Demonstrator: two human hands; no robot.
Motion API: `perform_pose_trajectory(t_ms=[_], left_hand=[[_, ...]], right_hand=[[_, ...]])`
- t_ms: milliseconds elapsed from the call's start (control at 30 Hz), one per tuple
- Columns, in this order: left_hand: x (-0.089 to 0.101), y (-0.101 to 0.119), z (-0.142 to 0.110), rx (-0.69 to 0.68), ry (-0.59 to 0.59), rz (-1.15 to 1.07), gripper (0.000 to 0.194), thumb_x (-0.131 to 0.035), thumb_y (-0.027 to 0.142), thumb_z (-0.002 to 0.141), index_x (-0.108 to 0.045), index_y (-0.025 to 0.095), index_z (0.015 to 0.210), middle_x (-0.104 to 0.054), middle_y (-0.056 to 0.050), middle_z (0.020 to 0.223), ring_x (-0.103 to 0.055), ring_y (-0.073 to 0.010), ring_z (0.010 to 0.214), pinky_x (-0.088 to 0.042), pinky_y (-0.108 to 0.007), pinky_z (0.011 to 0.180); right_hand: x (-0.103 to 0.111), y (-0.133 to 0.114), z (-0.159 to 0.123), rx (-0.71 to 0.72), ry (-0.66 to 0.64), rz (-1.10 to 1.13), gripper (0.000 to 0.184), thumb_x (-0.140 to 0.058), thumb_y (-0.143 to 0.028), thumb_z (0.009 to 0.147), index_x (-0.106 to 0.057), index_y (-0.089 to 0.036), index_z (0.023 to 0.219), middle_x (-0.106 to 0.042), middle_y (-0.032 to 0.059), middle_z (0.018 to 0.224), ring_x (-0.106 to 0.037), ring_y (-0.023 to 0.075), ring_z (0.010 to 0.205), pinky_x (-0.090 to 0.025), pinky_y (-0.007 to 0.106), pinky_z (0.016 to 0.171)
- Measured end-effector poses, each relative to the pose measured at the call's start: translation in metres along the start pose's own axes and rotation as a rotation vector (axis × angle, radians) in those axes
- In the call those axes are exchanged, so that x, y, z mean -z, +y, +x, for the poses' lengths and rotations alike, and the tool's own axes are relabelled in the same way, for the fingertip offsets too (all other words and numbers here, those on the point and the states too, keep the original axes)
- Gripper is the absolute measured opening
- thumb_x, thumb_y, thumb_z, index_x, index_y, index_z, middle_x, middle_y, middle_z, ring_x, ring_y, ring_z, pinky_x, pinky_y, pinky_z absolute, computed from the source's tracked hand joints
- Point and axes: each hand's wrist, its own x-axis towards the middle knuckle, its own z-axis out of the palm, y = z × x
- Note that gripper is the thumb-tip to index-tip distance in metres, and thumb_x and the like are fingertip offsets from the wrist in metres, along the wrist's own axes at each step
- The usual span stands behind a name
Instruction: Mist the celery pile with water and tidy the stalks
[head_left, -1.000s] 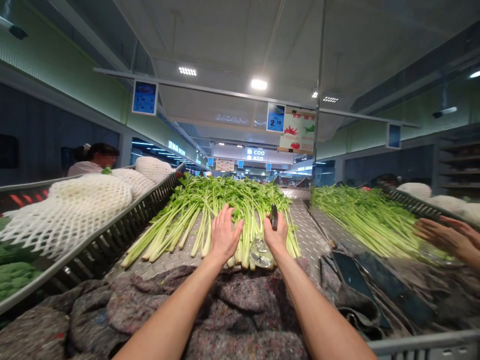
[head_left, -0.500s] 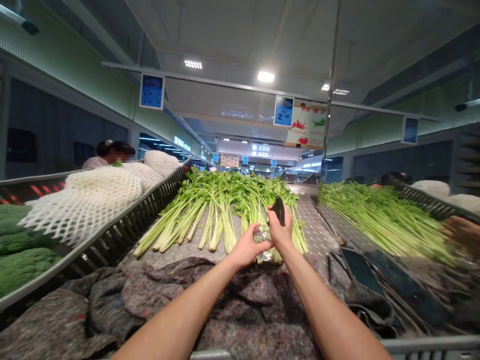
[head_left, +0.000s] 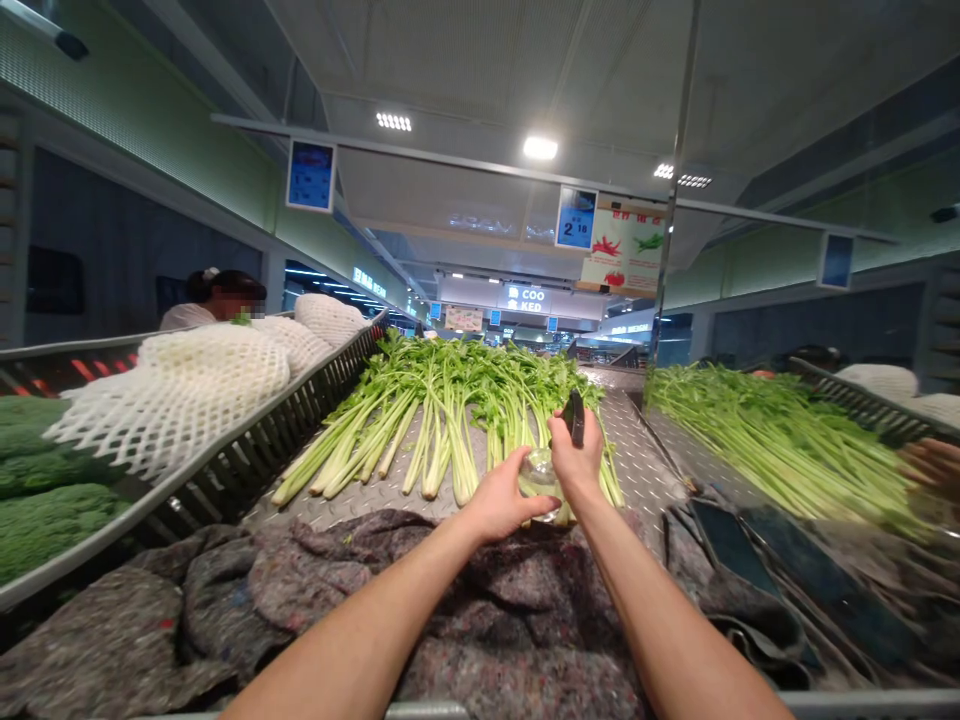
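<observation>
My left hand [head_left: 499, 500] curls its fingers and thumb around a clear, rounded, shiny object [head_left: 538, 474] that looks like the base of a clear bottle. Beside it, my right hand [head_left: 577, 455] is closed on a black piece [head_left: 574, 418] that sticks up above the thumb. Whether the black piece and the clear object are joined is hidden by my hands. Both hands are over the near ends of the celery [head_left: 450, 420], which lies in rows with pale stalks towards me and leaves at the far side.
A grey felt cloth [head_left: 315, 610] is bunched along the front edge. To the left, a black crate [head_left: 300, 420] holds broccoli [head_left: 60, 530] and white foam-net-wrapped produce [head_left: 202, 370], with a person [head_left: 225, 295] behind. On the right, a mirror [head_left: 750, 440] reflects the celery, near a dark phone [head_left: 731, 545].
The whole view has shifted slightly. My hands sit a little further right over the celery, still holding the clear object and the black piece.
</observation>
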Motion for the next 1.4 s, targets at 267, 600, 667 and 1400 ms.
perform_pose_trajectory(t_ms=[267, 600, 667, 1400], left_hand=[[0.005, 0.007, -0.001, -0.035, 0.026, 0.006, 0.08, -0.063, 0.049, 0.058, -0.034, 0.017, 0.125, -0.047, -0.012, 0.123, -0.046, -0.0253, 0.11, -0.036, -0.039, 0.093], [0.002, 0.002, -0.002, -0.01, 0.036, 0.042, 0.088, -0.07, 0.043, 0.05, -0.033, 0.018, 0.125, -0.047, -0.012, 0.122, -0.045, -0.0271, 0.11, -0.034, -0.041, 0.094], [0.002, 0.005, -0.002, -0.015, 0.044, 0.049, 0.086, -0.069, 0.043, 0.05, -0.034, 0.018, 0.124, -0.048, -0.011, 0.121, -0.045, -0.0268, 0.109, -0.034, -0.041, 0.094], [0.007, 0.004, -0.005, 0.007, 0.077, 0.132, 0.082, -0.065, 0.053, 0.051, -0.038, 0.019, 0.121, -0.055, -0.01, 0.11, -0.05, -0.0275, 0.102, -0.039, -0.039, 0.086]], right_hand=[[0.0, -0.003, 0.002, 0.009, 0.118, 0.013, 0.018, -0.05, -0.033, 0.064, -0.054, -0.02, 0.076, -0.053, -0.0013, 0.066, -0.048, 0.0142, 0.06, -0.035, 0.025, 0.059], [-0.006, 0.008, 0.002, -0.112, 0.158, 0.042, 0.021, -0.053, -0.036, 0.062, -0.053, -0.02, 0.075, -0.054, -0.0004, 0.068, -0.047, 0.0151, 0.061, -0.036, 0.027, 0.06], [-0.006, 0.007, 0.003, -0.093, 0.149, 0.041, 0.021, -0.052, -0.037, 0.062, -0.052, -0.019, 0.073, -0.051, -0.0015, 0.064, -0.045, 0.0141, 0.058, -0.036, 0.026, 0.058], [-0.007, 0.011, 0.003, -0.101, -0.065, 0.127, 0.032, -0.056, -0.042, 0.059, -0.054, -0.018, 0.079, -0.055, -0.0012, 0.067, -0.048, 0.0136, 0.059, -0.036, 0.025, 0.055]])
